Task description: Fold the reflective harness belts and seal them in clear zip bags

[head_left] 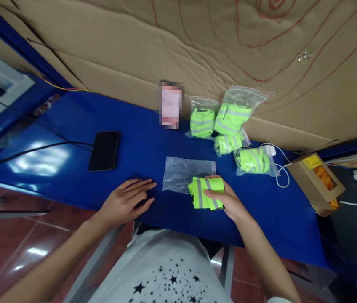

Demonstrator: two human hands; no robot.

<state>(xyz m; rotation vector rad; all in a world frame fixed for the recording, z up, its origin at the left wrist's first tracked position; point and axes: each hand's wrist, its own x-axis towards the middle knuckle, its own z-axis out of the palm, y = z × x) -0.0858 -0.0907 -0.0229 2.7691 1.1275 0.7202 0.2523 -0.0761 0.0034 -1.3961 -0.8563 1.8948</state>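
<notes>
My right hand [227, 200] grips a folded bundle of neon yellow reflective strap [202, 193] with silver-grey stripes, thumb across its front. Just behind the bundle, a clear plastic zip bag [178, 172] lies flat on the blue table, its right part covered by the bundle. My left hand [129, 200] rests near the table's front edge, left of the bag and apart from it. Its fingers are stretched out and nothing is in them.
Several bagged yellow straps [202, 122] stand or lie at the back right of the table [140, 147]. A phone [170, 105] leans on the cardboard wall [112, 54]. A black device [104, 151] with a cable lies left. At right are a cardboard box [317, 185] and white charger [268, 150].
</notes>
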